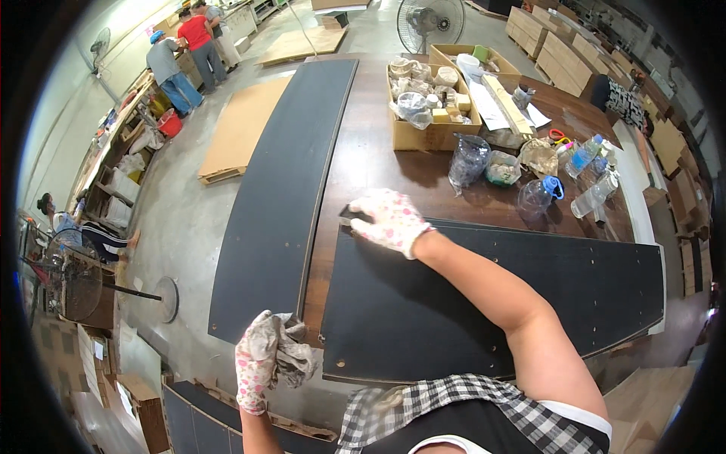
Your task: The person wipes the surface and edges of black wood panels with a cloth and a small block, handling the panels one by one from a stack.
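Observation:
My left hand (pixel 253 371), in a white glove with pink spots, is closed round a crumpled grey rag (pixel 291 352) beside the front left end of a dark panel. My right hand (pixel 389 221), gloved the same way, grips a small dark block (pixel 349 215) at the far left corner of that black panel (pixel 484 303). The panel lies flat on the brown table, with several small holes along it. A second long black panel (pixel 291 189) stretches away to the left of it, with a gap between the two. My right forearm crosses above the nearer panel and hides part of it.
Beyond the panel on the brown table (pixel 363 144) stand a cardboard box (pixel 427 136) of jars and bags, plastic bottles (pixel 586 155), a blue-capped jug (pixel 537 198) and red scissors (pixel 558 136). A floor fan (pixel 431 23) is behind. People work at a bench far left.

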A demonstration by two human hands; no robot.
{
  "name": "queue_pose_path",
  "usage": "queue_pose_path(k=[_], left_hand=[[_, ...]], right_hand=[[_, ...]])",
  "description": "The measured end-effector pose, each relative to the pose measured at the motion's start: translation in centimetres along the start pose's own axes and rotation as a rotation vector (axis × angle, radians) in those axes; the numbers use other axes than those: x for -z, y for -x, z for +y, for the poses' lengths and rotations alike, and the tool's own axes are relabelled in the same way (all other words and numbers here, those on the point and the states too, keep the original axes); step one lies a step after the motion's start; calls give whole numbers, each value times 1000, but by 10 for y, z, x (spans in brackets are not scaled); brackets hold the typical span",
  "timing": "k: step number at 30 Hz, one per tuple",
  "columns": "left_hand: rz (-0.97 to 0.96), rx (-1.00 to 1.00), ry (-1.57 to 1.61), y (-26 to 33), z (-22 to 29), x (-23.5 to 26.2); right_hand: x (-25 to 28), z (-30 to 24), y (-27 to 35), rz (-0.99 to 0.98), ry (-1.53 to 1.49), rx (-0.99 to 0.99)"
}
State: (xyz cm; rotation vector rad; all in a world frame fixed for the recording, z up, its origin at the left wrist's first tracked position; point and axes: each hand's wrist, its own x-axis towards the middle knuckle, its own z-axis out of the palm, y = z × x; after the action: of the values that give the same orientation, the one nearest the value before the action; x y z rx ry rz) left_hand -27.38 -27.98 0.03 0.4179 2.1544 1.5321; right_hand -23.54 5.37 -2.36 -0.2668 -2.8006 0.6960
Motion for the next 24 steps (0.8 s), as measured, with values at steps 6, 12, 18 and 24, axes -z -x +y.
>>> queue_pose_path(k=[6,12,18,24], left_hand=[[-235,-330,-44,-19,21,-27],[-681,-828,-579,-65,43,-107],[-684,-863,-609,-71,29,-118],[-653,-912,-578,-69,34,-125]], right_hand=[[35,17,39,27,174,-125],[6,-17,15,17,26,-14],[91,70,145,148,392,-312],[73,51,132,278,342,-201]])
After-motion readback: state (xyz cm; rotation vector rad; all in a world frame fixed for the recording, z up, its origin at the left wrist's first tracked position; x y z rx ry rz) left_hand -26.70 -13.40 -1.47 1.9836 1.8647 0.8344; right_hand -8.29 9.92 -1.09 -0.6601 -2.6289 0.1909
